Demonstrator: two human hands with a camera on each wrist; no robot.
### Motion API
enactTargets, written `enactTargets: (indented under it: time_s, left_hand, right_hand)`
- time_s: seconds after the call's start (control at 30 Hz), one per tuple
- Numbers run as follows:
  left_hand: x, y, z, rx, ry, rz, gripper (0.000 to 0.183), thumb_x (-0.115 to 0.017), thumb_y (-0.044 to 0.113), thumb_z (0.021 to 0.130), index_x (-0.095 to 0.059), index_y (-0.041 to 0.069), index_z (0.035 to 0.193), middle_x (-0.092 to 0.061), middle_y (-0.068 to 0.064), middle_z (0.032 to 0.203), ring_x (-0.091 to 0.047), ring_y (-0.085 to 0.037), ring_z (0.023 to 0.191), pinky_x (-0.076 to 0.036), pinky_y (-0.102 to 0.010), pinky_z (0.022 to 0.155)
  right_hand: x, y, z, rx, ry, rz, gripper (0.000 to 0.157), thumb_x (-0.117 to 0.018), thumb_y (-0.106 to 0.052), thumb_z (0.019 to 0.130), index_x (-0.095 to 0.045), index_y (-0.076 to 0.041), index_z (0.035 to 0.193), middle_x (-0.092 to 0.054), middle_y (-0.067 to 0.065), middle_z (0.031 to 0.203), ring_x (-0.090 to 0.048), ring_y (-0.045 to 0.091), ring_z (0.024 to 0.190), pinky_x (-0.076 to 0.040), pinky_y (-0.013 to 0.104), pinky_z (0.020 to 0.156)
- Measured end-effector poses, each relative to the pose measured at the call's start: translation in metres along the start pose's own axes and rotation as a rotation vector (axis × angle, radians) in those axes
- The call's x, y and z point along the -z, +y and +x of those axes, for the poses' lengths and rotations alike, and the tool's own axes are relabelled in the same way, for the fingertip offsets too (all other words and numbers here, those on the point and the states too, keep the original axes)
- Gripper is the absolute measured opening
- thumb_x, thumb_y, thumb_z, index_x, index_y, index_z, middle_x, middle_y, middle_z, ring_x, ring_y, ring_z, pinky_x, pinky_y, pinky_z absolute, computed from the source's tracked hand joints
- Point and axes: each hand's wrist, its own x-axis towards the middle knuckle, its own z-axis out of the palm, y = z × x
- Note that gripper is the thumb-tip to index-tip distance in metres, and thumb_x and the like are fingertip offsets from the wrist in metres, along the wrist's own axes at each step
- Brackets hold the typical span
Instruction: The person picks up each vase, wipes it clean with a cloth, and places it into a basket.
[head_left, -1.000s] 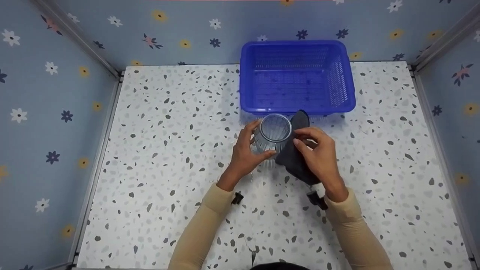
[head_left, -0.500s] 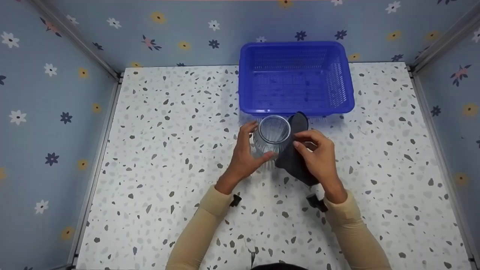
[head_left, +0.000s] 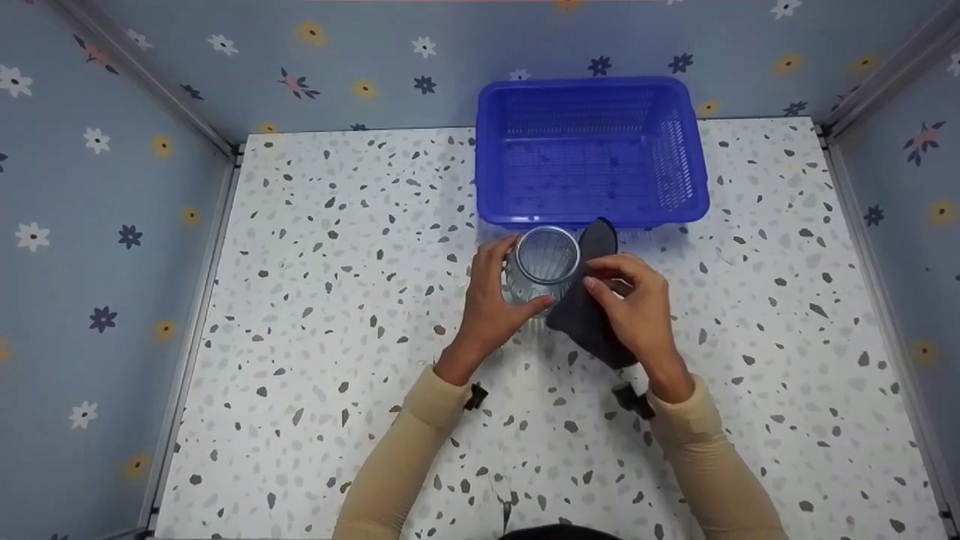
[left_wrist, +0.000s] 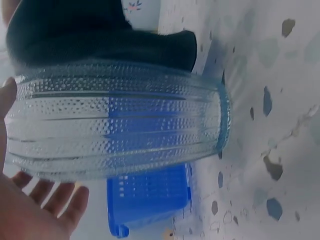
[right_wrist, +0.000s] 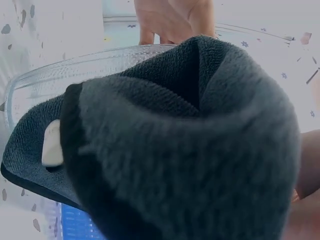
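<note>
A clear, ribbed glass vase [head_left: 534,288] stands upright on the speckled table. In the left wrist view its textured wall [left_wrist: 150,120] tapers to the base. My left hand [head_left: 491,304] holds it from the left near the rim, thumb in front and fingers behind. A dark grey cloth [head_left: 592,322] lies against the vase's right side, pinched between thumb and forefinger of my right hand [head_left: 637,304]. The right wrist view shows the cloth [right_wrist: 190,165] folded and hanging loosely, with a white tag [right_wrist: 52,144] on it; it covers part of the vase.
Just behind the vase is a blue plastic basket [head_left: 592,222] with slotted sides, nothing inside it. Flower-patterned panels [head_left: 390,67] close off the back and both sides of the table [head_left: 330,315].
My left fingers lie slightly closer round the vase than half a second ago. The right hand and cloth stay nearly in place; the head view shifts a little.
</note>
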Motion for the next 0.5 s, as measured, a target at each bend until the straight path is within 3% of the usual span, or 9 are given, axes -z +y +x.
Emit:
enactTargets:
  time_s: [0.1, 0.33, 0.5]
  left_hand:
    - [-0.002, 0.000, -0.001, -0.007, 0.009, 0.021, 0.095, -0.093, 0.044, 0.080, -0.047, 0.009, 0.155, -0.048, -0.011, 0.145, -0.047, -0.026, 0.134, -0.044, -0.046, 0.109]
    - [0.014, -0.006, 0.008, -0.063, -0.121, -0.099, 0.082, -0.084, 0.039, 0.090, -0.046, 0.005, 0.155, -0.043, -0.014, 0.160, -0.044, -0.024, 0.147, -0.048, -0.043, 0.111]
    - [0.011, -0.004, 0.007, -0.022, -0.081, -0.094, 0.083, -0.090, 0.033, 0.086, -0.049, 0.008, 0.153, -0.051, -0.008, 0.155, -0.050, -0.019, 0.141, -0.051, -0.037, 0.107]
  right_hand:
    - [0.000, 0.000, 0.001, 0.000, -0.009, 0.001, 0.018, -0.075, 0.013, 0.091, -0.076, 0.011, 0.109, -0.071, 0.022, 0.106, -0.070, 0.006, 0.095, -0.060, 0.020, 0.086]
    - [0.002, -0.002, 0.002, -0.018, -0.038, -0.005, 0.017, -0.075, 0.011, 0.092, -0.076, 0.010, 0.108, -0.071, 0.021, 0.104, -0.072, 0.010, 0.096, -0.060, 0.020, 0.086]
    - [0.003, -0.005, 0.004, -0.049, -0.048, -0.001, 0.019, -0.074, 0.013, 0.091, -0.075, 0.011, 0.110, -0.071, 0.024, 0.107, -0.071, 0.004, 0.095, -0.060, 0.019, 0.084]
